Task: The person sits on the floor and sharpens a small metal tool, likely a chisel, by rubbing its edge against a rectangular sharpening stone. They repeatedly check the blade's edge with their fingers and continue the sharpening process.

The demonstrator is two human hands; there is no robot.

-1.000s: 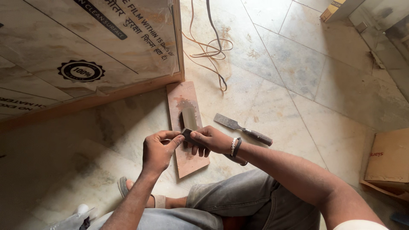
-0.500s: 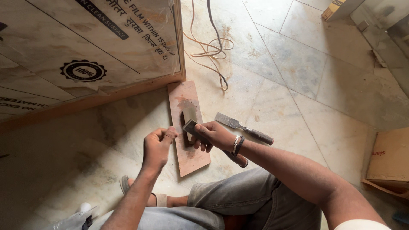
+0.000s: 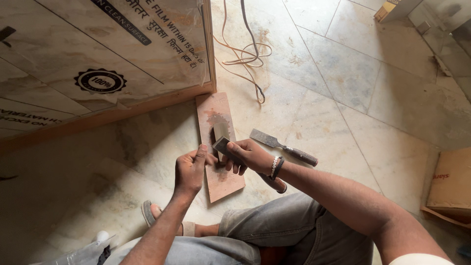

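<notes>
Soft daylight, no harsh glare, wide-angle bend at the edges.

Even, warm light fills the room; the marble floor (image 3: 343, 88) shows a mild sheen toward the upper right, where it seems brightest. The film-covered board (image 3: 98, 59) gives a dull reflection, nothing blown out. A dim band of shadow lies under its lower edge and across the lower left floor. Shadows under the left hand (image 3: 190, 169) and right hand (image 3: 251, 156) are faint and soft-edged. The centre is sharp; corners stretch and soften, and the near forearm looks slightly blurred.
</notes>
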